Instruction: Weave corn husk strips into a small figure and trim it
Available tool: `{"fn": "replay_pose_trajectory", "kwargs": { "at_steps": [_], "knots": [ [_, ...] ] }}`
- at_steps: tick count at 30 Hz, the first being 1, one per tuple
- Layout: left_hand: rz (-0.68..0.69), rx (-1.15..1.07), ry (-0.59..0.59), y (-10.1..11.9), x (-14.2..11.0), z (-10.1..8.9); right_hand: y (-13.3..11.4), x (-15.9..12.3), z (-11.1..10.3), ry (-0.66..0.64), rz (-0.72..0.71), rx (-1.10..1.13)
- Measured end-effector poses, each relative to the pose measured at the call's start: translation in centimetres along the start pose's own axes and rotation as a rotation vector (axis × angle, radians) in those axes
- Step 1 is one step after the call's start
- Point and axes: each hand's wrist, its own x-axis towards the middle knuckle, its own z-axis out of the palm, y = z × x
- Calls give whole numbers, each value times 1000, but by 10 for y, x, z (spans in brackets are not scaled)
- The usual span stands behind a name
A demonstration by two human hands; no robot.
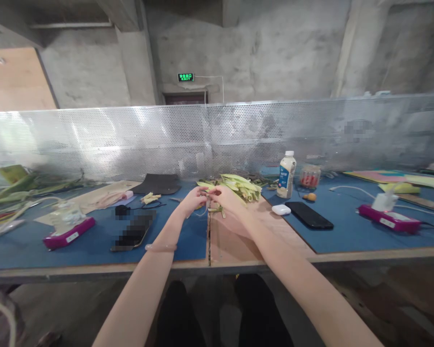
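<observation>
Both my hands meet over the middle of the table. My left hand (pixel 192 199) and my right hand (pixel 224 196) pinch thin green leaf strips (pixel 214 208) between their fingertips, fingers closed together. A pink bangle (pixel 160 247) sits on my left wrist. Just behind my hands lies a pile of pale green leaf strips (pixel 240 186). A few short strip pieces (pixel 150 197) lie to the left.
A white bottle (pixel 286 175), a small jar (pixel 309 176), a white earbud case (pixel 281 209) and a black phone (pixel 308 215) sit on the right. Purple devices (pixel 69 236) (pixel 389 220) stand on each side. A perforated metal screen (pixel 217 135) backs the blue-matted table (pixel 347 231).
</observation>
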Motion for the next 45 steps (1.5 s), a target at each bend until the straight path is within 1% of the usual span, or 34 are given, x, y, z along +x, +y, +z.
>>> {"fn": "replay_pose_trajectory", "kwargs": {
  "at_steps": [4, 10, 16, 20, 24, 30, 34, 45],
  "knots": [
    [11, -35, 11, 3, -2, 1, 1, 0, 0, 11, -9, -20],
    [15, -41, 22, 2, -2, 0, 1, 0, 0, 12, -42, -63],
    [22, -36, 56, 1, -1, -2, 9, 3, 7, 15, -70, -88],
    [23, -44, 69, 2, -1, -3, 14, 5, 12, 37, -49, -82],
    [22, -56, 70, 2, -2, -2, 13, 3, 10, 46, -12, -71],
    [17, -57, 72, 2, -1, -2, 5, -4, 1, -6, 13, -24],
    [25, -51, 83, 1, -1, -3, 2, -4, -1, -44, 33, -1],
    [57, -9, 87, 3, -1, -4, -1, -6, 0, -58, 65, 100]
  ]
}}
